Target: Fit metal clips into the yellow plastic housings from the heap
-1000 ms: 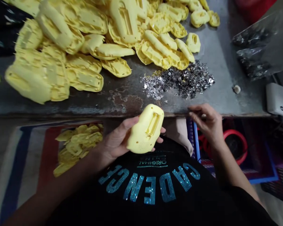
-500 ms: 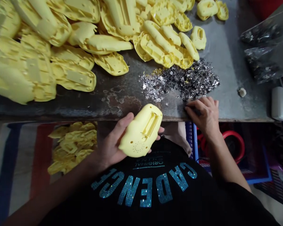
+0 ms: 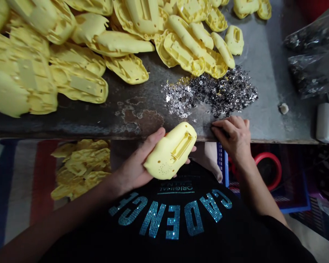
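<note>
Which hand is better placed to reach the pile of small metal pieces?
Right, probably: the right hand lies at the table's edge just below the pile of small metal pieces, while the left hand is tied up holding a yellow plastic shell.

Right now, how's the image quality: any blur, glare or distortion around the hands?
Head view: the held yellow plastic shell is sharp enough to show its small holes, and the left hand shows no obvious blur; the metal flakes sparkle with small glints; the shells at the left edge look stretched; the red ring under the table sits in shadow.
</note>
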`<state>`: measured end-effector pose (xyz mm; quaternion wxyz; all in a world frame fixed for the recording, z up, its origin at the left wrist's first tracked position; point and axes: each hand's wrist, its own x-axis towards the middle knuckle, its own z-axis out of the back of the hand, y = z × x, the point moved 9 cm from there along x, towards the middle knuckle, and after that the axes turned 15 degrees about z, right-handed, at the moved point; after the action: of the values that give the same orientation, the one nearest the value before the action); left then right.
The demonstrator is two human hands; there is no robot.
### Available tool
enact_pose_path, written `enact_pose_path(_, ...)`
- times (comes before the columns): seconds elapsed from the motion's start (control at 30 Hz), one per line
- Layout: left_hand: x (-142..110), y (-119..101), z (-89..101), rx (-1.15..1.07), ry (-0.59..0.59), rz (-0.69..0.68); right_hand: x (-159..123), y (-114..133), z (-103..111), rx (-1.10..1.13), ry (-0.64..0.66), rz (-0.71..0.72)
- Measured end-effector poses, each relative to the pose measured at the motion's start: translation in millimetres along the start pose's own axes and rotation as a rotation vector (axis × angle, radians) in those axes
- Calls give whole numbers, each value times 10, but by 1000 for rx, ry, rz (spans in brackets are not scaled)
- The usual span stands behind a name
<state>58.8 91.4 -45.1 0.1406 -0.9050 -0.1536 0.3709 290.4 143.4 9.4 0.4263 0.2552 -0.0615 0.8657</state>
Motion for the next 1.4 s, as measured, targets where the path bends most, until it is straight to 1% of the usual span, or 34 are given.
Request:
enact_pose_path(0.07, -20, -3, 4, -3, -29, -6, 69, 3, -26, 14, 18, 17)
enact_pose_path(0.1, -34, -3, 17, -9, -37, -13, 75, -45, -1, 19, 18, 2)
enact_pose_path(0.23, -77, -11, 108, -43, -18, -51, -58, -418, 232, -50, -24, -180)
enact_pose_path(0.3, -78, -11, 142, -48, 4, -56, -118, -492, 241, -49, 11, -208)
enact_pose_path(0.37, -65, -4, 152, -41, 18, -44, -137, -447, 165, 10, 69, -175)
enact_pose_path(0.47, -44, 1, 140, -34, 16, -24, -169, -366, 124, 75, 91, -151)
enact_pose_path(0.53, -41, -11, 121, -29, 12, -27, -226, -379, 178, 103, 79, -167)
enact_pose_path(0.63, -44, -30, 96, 0, 2, -36, -350, -442, 323, 135, 41, -201)
enact_pose_path(0.7, -42, -22, 86, 20, -13, -25, -421, -460, 410, 149, 4, -215)
enact_pose_path(0.77, -30, 0, 70, 33, -21, 0, -460, -453, 445, 159, -25, -226)
enact_pose_path(0.87, -11, 5, 37, 40, -31, 6, -440, -416, 404, 136, -39, -228)
enact_pose_path(1.03, 1, -17, -33, 18, -23, -8, -267, -340, 217, -4, 56, -164)
enact_pose_path(1.1, -3, -13, -49, 14, -16, -6, -214, -331, 216, -14, 46, -140)
enact_pose_path(1.17, -9, -7, -36, 18, -31, -4, -199, -360, 266, 32, 2, -136)
enact_pose_path(1.23, -15, -11, -7, 30, -54, -14, -228, -434, 324, 79, -28, -163)
enact_pose_path(1.4, -6, -12, 35, 48, -55, -16, -382, -649, 393, 59, 9, -258)
